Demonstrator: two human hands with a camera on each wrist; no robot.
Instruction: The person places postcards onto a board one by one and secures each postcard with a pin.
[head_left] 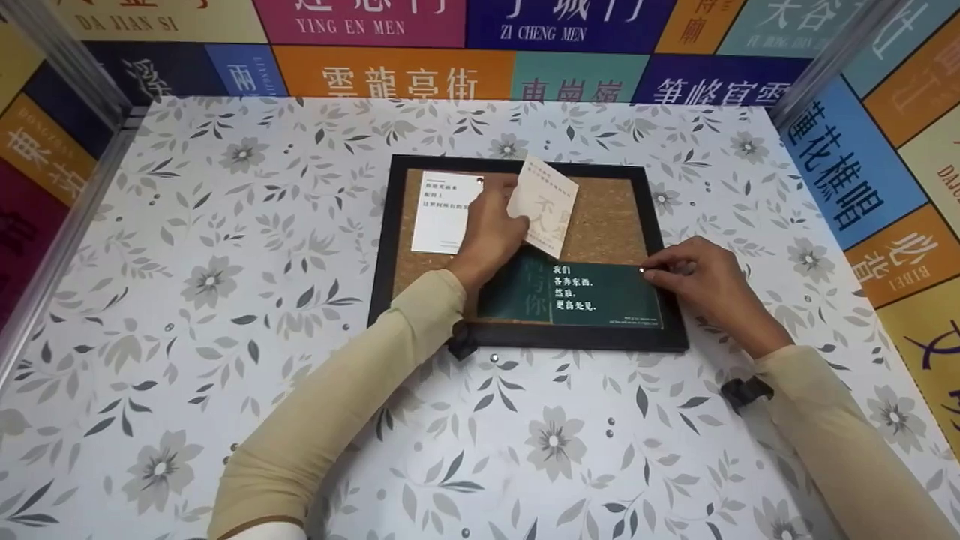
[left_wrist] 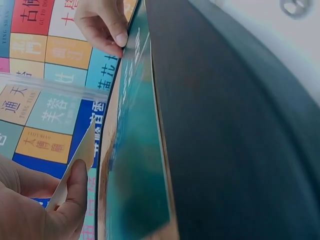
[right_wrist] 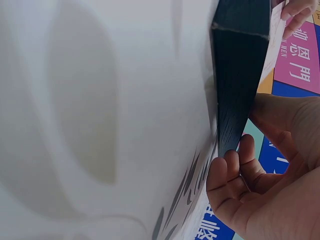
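Observation:
My left hand (head_left: 491,229) pinches a cream card (head_left: 551,210) between thumb and fingers, tilted above the cork board (head_left: 607,217). The left wrist view shows the card (left_wrist: 75,165) edge-on in that grip. Along the board's lower part lies a dark green card (head_left: 600,296) with white writing, its left part partly behind my left wrist. At its upper right corner, my right hand (head_left: 694,281) pinches a small pale pushpin (head_left: 642,270) with thumb and forefinger. Its other fingers (right_wrist: 217,175) curl beside the frame's outer side in the right wrist view.
A white card (head_left: 442,217) with a dark red pin (head_left: 479,180) is fixed at the board's upper left. The board's black frame (head_left: 525,335) lies on a flower-patterned table (head_left: 247,247). Panels with coloured lettering (head_left: 397,71) stand behind and at both sides.

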